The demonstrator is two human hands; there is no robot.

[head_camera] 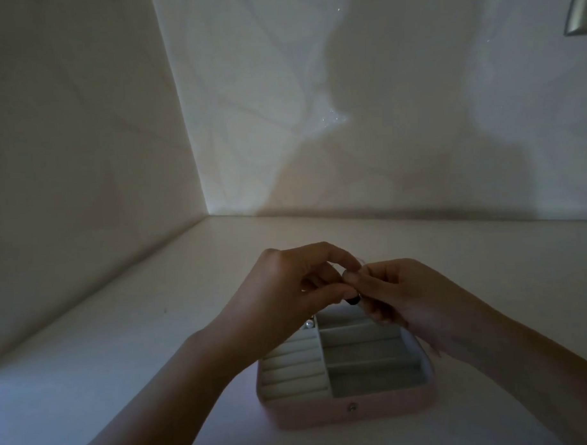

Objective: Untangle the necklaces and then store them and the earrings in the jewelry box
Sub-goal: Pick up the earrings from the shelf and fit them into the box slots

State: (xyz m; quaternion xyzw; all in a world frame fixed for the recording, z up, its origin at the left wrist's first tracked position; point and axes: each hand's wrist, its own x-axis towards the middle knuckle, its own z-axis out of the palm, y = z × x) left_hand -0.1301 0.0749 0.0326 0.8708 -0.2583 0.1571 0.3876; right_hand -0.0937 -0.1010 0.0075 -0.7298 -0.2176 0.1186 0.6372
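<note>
At the jewelry box's (325,411) far-left corner sits a pearl (309,323).

Dim, grainy light leaves the jewelry box (325,411) murky, while the paler back wall (380,86) carries broad soft shadows and the frame edges bend.

No text, label, brand, number or sign can be read anywhere in view (the light is dim). The small metal snap (352,408) on the front of the jewelry box (325,412), at about 6 o'clock, is too small to tell whether it carries a mark.
</note>
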